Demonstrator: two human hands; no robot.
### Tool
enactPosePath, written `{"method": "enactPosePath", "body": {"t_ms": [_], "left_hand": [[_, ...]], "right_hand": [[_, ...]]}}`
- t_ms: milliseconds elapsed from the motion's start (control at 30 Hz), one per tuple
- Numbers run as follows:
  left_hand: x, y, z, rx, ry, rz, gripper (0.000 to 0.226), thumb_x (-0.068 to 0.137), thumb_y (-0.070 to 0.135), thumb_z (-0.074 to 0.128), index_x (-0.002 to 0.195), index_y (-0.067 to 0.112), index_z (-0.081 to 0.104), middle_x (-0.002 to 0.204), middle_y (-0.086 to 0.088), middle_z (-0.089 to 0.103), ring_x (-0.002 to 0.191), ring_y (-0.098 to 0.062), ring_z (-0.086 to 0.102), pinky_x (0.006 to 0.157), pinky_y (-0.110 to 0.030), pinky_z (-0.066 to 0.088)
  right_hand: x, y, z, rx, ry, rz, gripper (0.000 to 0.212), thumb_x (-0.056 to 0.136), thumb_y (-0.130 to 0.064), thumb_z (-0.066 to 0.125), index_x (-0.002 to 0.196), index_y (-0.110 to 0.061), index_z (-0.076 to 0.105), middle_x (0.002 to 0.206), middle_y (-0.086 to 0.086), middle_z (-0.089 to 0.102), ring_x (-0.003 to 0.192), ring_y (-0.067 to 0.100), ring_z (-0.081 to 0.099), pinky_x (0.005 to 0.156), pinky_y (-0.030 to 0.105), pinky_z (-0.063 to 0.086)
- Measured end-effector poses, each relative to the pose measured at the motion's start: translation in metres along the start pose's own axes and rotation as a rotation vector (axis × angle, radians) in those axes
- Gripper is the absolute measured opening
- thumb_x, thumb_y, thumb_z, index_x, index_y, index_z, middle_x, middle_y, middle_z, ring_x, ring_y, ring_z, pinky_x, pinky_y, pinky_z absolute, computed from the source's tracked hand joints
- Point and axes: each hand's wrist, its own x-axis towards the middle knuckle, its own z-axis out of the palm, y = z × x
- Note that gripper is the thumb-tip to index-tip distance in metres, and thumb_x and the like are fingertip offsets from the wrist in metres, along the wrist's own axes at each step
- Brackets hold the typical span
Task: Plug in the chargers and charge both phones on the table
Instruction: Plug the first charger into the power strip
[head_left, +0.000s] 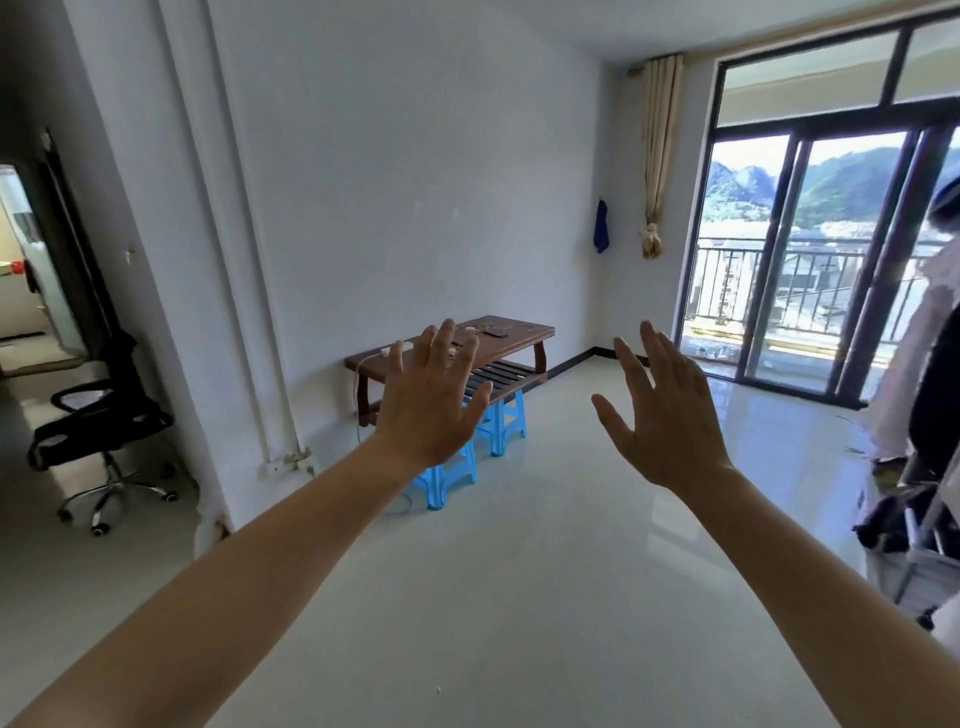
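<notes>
A low brown wooden table (524, 338) stands against the far white wall, well beyond arm's reach. A dark phone (494, 332) lies on its top among white cables. A white charger plug (385, 353) sits at the table's left edge, and its cable (357, 400) hangs down toward the floor. My left hand (428, 402) is raised in front of the table with fingers spread, hiding part of the tabletop. My right hand (667, 410) is held up beside it, also spread and holding nothing. A second phone cannot be made out.
Two blue plastic stools (501, 423) stand in front of the table. A black office chair (98, 431) sits at the left by a doorway. Glass balcony doors (810, 260) fill the right wall. A rack with bags and clothes (919, 499) stands at the right edge. White tiled floor stretches between.
</notes>
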Motion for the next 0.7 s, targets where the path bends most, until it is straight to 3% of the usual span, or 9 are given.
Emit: {"method": "enactPosePath", "body": {"t_ms": [233,467,700], "left_hand": [[0.132,-0.012,0.106,0.051,-0.085,-0.022,0.062,0.098,0.051,0.037,0.148,0.015,0.038,0.156,-0.019,0.037,0.142,-0.036,0.034,0.110,-0.063,0.032],[0.230,-0.062,0.230,0.083,-0.162,-0.118,0.063,0.098,0.052,0.032,0.145,0.013,0.045,0.151,-0.018,0.046,0.138,-0.033,0.042,0.104,-0.055,0.041],[0.345,-0.119,0.367,0.034,-0.171,-0.168,0.069,0.095,0.054,0.023,0.143,0.011,0.049,0.147,-0.020,0.052,0.135,-0.035,0.047,0.103,-0.056,0.041]], "right_hand": [[0.103,0.072,0.140,0.046,-0.099,0.035,0.071,0.097,-0.050,0.053,0.153,-0.011,0.037,0.162,0.023,0.031,0.146,0.041,0.036,0.116,0.053,0.032],[0.200,0.097,0.300,0.079,-0.196,-0.051,0.070,0.097,-0.055,0.048,0.151,-0.011,0.041,0.162,0.021,0.032,0.146,0.040,0.036,0.116,0.052,0.032],[0.318,0.112,0.464,0.046,-0.295,-0.139,0.071,0.098,-0.058,0.044,0.155,-0.015,0.035,0.165,0.019,0.027,0.150,0.036,0.030,0.121,0.049,0.022]]}}
